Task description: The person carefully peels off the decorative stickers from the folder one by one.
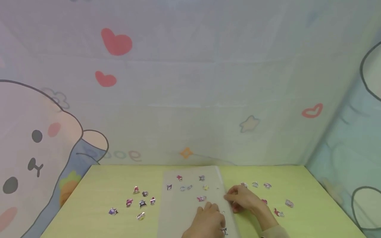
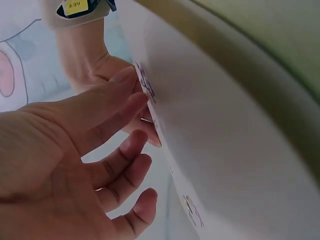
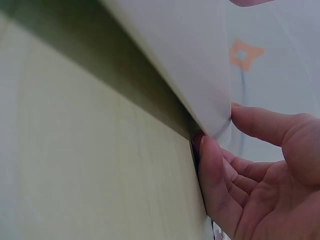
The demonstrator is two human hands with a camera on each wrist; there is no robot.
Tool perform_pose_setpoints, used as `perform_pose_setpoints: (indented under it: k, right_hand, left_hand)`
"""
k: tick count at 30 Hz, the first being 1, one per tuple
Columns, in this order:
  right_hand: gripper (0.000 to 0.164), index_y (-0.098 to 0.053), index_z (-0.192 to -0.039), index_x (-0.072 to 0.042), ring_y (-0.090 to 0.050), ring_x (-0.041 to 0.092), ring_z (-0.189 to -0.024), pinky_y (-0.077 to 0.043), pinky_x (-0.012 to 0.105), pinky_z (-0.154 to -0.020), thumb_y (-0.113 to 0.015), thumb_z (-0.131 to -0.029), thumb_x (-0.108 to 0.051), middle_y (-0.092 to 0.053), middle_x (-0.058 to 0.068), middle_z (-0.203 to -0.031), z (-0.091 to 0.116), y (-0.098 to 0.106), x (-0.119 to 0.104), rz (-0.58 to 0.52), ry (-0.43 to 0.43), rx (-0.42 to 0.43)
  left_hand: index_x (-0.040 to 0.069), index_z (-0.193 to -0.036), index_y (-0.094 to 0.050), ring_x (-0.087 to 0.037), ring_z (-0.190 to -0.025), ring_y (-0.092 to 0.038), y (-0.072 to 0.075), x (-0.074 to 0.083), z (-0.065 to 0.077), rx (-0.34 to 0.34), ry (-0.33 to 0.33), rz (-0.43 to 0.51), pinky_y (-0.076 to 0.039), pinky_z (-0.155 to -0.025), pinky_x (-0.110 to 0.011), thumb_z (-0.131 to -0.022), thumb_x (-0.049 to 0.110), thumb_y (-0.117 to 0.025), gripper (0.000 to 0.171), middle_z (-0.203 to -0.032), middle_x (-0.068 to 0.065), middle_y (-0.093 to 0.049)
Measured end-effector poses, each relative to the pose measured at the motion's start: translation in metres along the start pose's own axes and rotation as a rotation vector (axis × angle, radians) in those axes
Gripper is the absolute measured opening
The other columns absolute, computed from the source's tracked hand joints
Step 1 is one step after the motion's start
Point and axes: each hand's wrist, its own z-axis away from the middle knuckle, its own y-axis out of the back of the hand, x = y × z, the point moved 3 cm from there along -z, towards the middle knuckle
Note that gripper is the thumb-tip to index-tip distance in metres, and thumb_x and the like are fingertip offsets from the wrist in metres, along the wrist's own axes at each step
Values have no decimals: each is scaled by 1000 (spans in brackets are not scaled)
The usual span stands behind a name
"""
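Note:
A white sheet-like board (image 1: 175,215) lies on the yellow table with several small shiny cartoon stickers on it. My left hand (image 1: 206,221) is over its lower right part. In the left wrist view the thumb and forefinger touch the board beside a small dark-printed sticker (image 2: 145,82), while the other fingers hang loosely bent. My right hand (image 1: 242,198) is at the board's right edge. In the right wrist view its thumb (image 3: 262,122) rests on one face and its forefinger (image 3: 212,155) lies under the edge, gripping the board (image 3: 180,40) between them.
Several loose stickers lie left of the board, among them a dark star-shaped one (image 1: 143,204). More lie to the right, such as a red one (image 1: 278,212) and a pale one (image 1: 289,203). A printed cloth (image 1: 184,82) hangs behind the table (image 1: 89,185).

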Motion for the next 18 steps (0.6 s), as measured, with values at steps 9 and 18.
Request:
perform_pose_setpoints:
  k: [9, 18]
  right_hand:
    - [37, -51, -100, 4, -55, 19, -55, -50, 35, -54, -64, -80, -24, -56, 11, -78, 1, -2, -2, 1, -2, 9]
    - [37, -50, -101, 3, -56, 19, -55, -50, 35, -53, -64, -80, -24, -56, 12, -79, 0, 0, 1, 12, -20, 18]
  left_hand:
    - [30, -80, -65, -7, -80, -37, 0, 3, 3, 29, -107, -28, -34, -67, -30, -67, 23, -72, 15, -80, 14, -43]
    - [38, -81, -68, -6, -77, -35, -4, 4, -2, 72, -225, -130, -26, -61, -26, -67, 27, -71, 18, -80, 15, -42]
